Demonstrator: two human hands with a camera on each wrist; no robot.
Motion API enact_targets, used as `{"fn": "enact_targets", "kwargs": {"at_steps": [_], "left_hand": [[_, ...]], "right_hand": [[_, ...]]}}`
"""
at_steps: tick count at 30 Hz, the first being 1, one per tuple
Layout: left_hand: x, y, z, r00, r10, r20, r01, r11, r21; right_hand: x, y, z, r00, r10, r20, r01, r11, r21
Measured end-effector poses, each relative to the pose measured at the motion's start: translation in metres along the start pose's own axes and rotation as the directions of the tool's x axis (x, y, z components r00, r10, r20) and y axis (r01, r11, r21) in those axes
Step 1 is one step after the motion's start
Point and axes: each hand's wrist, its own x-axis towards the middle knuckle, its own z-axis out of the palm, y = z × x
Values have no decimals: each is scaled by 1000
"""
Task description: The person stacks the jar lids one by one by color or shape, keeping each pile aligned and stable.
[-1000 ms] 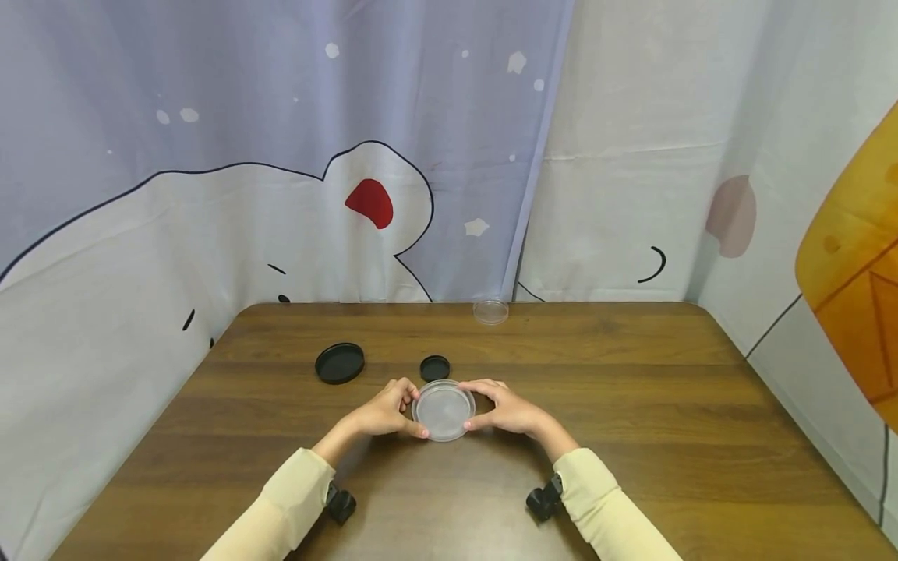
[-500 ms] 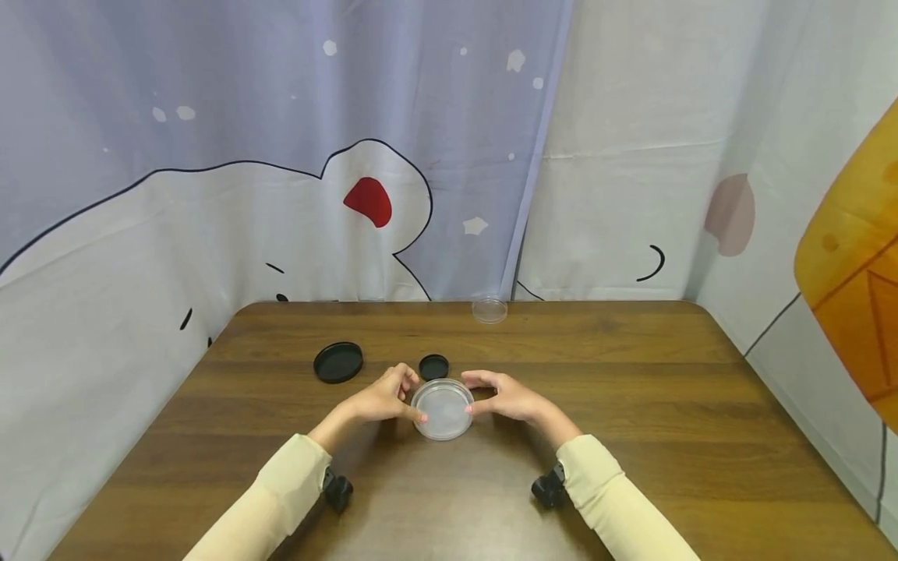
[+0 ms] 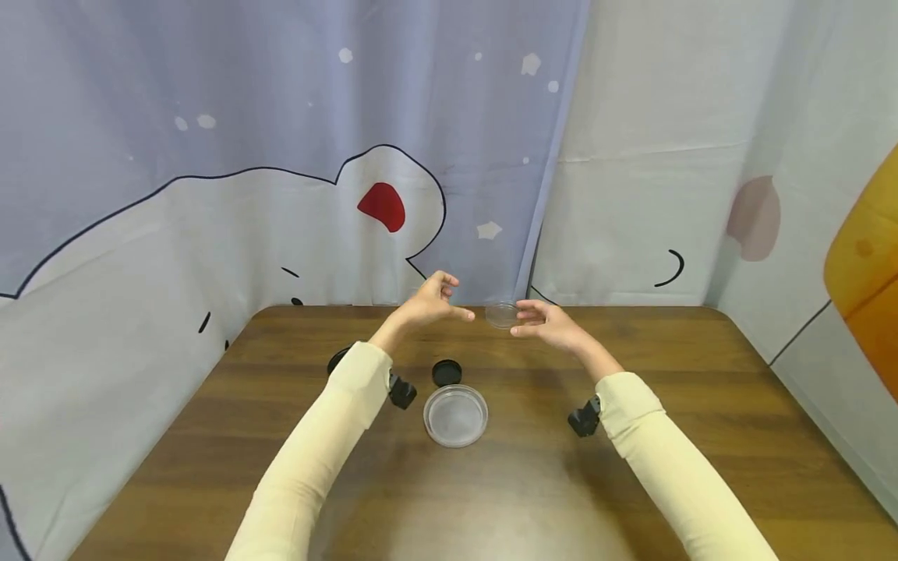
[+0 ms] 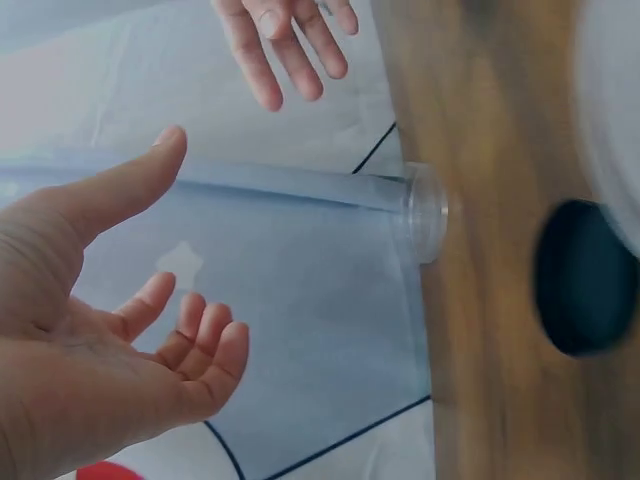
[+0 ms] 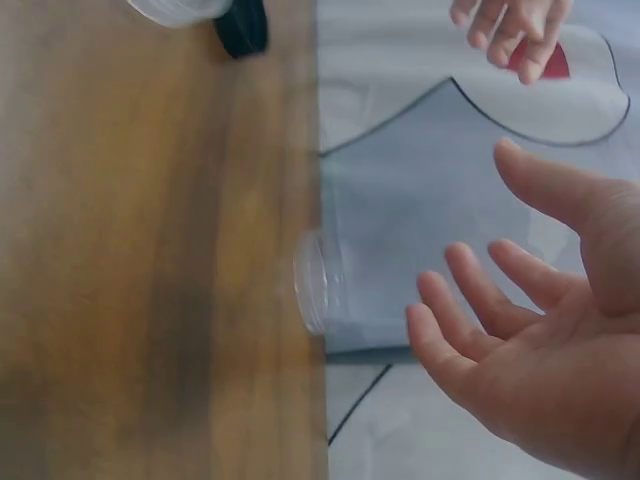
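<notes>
Both hands are raised over the far part of the table, holding nothing. My left hand (image 3: 431,302) has its thumb spread from loosely bent fingers. Facing it, my right hand (image 3: 550,323) has its fingers relaxed, the tips overlapping the edge of a small clear round dish (image 3: 501,315) in the head view. That dish sits at the table's back edge, between the two hands; it also shows in the left wrist view (image 4: 428,213). Nearer the front lies a larger clear round dish (image 3: 455,417), with nothing touching it. Just behind it is a small black round lid (image 3: 447,372).
A larger black round lid (image 3: 338,359) lies to the left, mostly hidden behind the left sleeve (image 3: 337,421). The brown wooden table (image 3: 491,499) ends at a printed curtain (image 3: 477,156) along the back. A wrist camera (image 3: 585,418) hangs below the right cuff.
Both hands have let go of the larger clear dish and moved forward and up to the small clear dish at the back. The larger dish stays behind the small black lid's front side.
</notes>
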Motion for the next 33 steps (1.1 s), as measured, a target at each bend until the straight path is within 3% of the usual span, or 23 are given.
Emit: {"fn": "enact_targets", "kwargs": {"at_steps": [4, 7, 11, 15, 18, 22, 29, 33], "left_hand": [[28, 8, 3, 999, -38, -35, 39, 999, 38], [45, 2, 11, 997, -67, -47, 69, 996, 58], [59, -15, 24, 992, -107, -70, 107, 994, -7], [60, -36, 37, 978, -184, -100, 166, 971, -172], [58, -49, 44, 969, -223, -111, 187, 944, -271], [56, -56, 54, 963, -250, -104, 207, 928, -310], [58, -62, 71, 964, -255, -77, 229, 940, -253], [54, -67, 74, 972, -234, -30, 228, 964, -137]], "right_hand": [[6, -6, -9, 997, 35, -70, -31, 997, 66], [14, -10, -9, 991, 56, -118, -41, 992, 123], [26, -8, -4, 982, 87, -166, -49, 975, 218], [35, 7, 7, 974, 141, -178, -84, 952, 295], [38, 23, 15, 964, 171, -205, -107, 950, 293], [40, 37, 21, 956, 198, -216, -141, 957, 254], [42, 46, 31, 958, 211, -193, -177, 968, 180], [47, 52, 42, 961, 211, -177, -185, 971, 151]]}}
